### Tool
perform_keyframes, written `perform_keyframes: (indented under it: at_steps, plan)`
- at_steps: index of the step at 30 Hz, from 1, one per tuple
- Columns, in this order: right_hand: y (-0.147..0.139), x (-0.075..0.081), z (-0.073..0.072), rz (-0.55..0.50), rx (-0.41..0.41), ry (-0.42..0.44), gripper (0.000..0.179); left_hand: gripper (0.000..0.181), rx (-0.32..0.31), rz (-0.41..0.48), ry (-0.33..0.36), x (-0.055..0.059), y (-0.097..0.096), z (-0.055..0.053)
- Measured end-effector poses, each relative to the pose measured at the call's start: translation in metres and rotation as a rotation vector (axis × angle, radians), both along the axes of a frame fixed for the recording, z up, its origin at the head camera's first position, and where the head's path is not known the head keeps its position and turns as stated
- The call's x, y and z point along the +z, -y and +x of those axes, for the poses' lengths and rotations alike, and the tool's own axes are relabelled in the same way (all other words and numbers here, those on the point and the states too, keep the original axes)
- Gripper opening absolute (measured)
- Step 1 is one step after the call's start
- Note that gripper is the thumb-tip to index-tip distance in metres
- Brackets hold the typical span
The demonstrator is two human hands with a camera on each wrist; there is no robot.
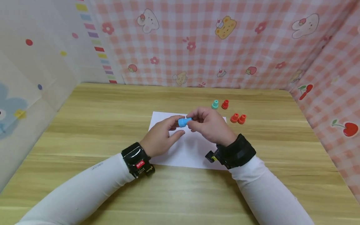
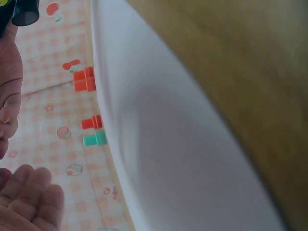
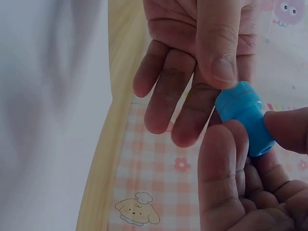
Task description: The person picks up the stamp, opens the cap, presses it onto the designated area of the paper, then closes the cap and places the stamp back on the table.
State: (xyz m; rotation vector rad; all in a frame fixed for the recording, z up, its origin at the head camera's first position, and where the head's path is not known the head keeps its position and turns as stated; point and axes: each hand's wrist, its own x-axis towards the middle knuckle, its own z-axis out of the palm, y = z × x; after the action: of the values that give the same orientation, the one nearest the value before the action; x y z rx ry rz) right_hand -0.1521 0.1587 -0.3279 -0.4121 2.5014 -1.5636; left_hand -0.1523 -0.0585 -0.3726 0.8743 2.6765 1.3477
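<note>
I've got the right hand (image 1: pixel 209 125) pinching the blue piece (image 1: pixel 183 122) above the white paper (image 1: pixel 191 154). Left hand (image 1: pixel 161 136) is at its wide end, fingers loosely extended; can't tell contact. Three red pieces (image 1: pixel 234 118) stand right on the worktop (image 1: pixel 180 193).

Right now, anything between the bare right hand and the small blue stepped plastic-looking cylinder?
Nothing visible: the right hand pinches the blue cylinder by its narrow end. The left hand is at its wide end, not in between; whether it touches is unclear.
</note>
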Motion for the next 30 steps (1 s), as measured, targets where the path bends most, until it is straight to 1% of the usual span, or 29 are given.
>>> perform_keyframes:
  at_steps: [4, 7, 11, 14, 18, 23, 25, 30]
  plan:
    - [0.0, -0.001, 0.0, -0.031, 0.026, -0.02, 0.013, 0.039, 0.037, 0.11, 0.015, 0.0, -0.002, 0.003]
    - [0.001, -0.003, 0.0, -0.062, 0.047, -0.025, 0.014, 0.036, 0.06, 0.173, -0.01, 0.0, -0.002, 0.005]
    - [0.003, -0.005, -0.001, -0.065, 0.058, -0.01, 0.014, 0.034, 0.081, 0.206, -0.065, 0.0, -0.002, 0.006]
    - [0.005, -0.007, -0.001, -0.039, 0.041, 0.007, 0.015, 0.035, 0.101, 0.221, -0.079, 0.0, -0.001, 0.007]
    - [0.007, -0.008, -0.002, -0.016, 0.022, 0.018, 0.015, 0.034, 0.124, 0.252, -0.04, -0.002, -0.002, 0.008]
    - [0.008, -0.011, -0.002, 0.002, 0.02, 0.041, 0.015, 0.028, 0.146, 0.315, 0.013, -0.004, -0.003, 0.009]
    - [0.008, -0.011, -0.002, 0.018, 0.02, 0.044, 0.016, 0.027, 0.146, 0.337, 0.035, -0.004, -0.003, 0.009]
    - [0.008, -0.013, -0.002, 0.047, 0.017, 0.037, 0.016, 0.024, 0.129, 0.347, 0.078, -0.006, -0.002, 0.007]
